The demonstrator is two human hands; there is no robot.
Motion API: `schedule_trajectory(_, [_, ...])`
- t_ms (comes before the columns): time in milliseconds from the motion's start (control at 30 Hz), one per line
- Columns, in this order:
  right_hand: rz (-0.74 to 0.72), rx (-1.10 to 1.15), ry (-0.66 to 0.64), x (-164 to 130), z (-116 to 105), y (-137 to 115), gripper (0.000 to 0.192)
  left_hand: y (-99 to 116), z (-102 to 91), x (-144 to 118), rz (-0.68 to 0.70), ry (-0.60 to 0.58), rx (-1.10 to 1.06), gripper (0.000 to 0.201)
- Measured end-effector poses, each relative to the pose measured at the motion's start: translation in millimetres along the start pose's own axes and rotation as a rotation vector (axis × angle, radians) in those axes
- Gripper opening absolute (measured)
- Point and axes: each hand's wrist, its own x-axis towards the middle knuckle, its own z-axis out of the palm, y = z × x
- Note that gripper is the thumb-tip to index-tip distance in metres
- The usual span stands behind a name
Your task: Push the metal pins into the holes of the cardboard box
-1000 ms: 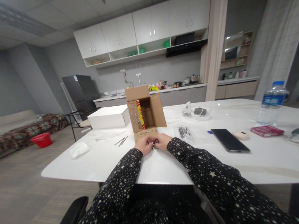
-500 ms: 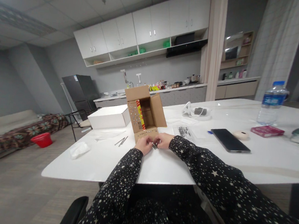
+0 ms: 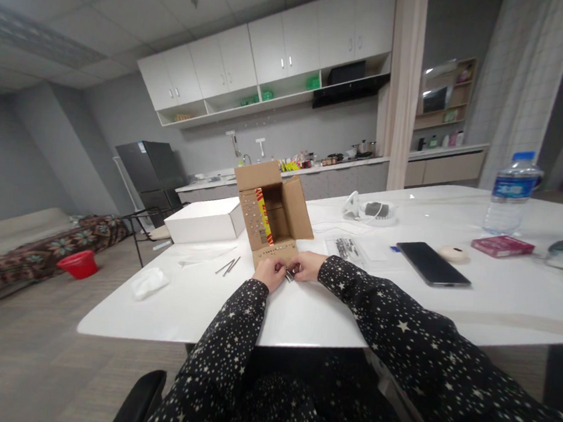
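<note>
An open brown cardboard box (image 3: pixel 271 213) lies on its side on the white table (image 3: pixel 301 307), its flaps dotted with small metal pieces and a yellow-red insert inside. My left hand (image 3: pixel 269 273) and my right hand (image 3: pixel 308 265) meet just in front of the box's lower flap. Both pinch a small dark metal part (image 3: pixel 289 275) between their fingertips. What the part is stays too small to tell. Star-patterned black sleeves cover both arms.
A few loose metal pins (image 3: pixel 228 266) lie left of my hands, beside a white box (image 3: pixel 205 220) and a crumpled tissue (image 3: pixel 149 282). To the right are a clear bag of parts (image 3: pixel 348 249), a black phone (image 3: pixel 431 264), a red packet (image 3: pixel 502 246) and a water bottle (image 3: pixel 512 193).
My hands stay together at the box flap; the fingers shifted slightly around the small part. Nothing else moved.
</note>
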Motion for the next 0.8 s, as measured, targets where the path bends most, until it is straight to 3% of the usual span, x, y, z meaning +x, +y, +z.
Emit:
schedule_trajectory(367, [0.016, 0.045, 0.027, -1, 1, -3, 0.035, 3, -2.2, -2, -0.043, -0.009, -0.041, 0.018])
schedule_trajectory(800, [0.047, 0.046, 0.02, -4, -3, -10, 0.044, 0, -1.3, -2, 0.054, -0.003, -0.04, 0.016])
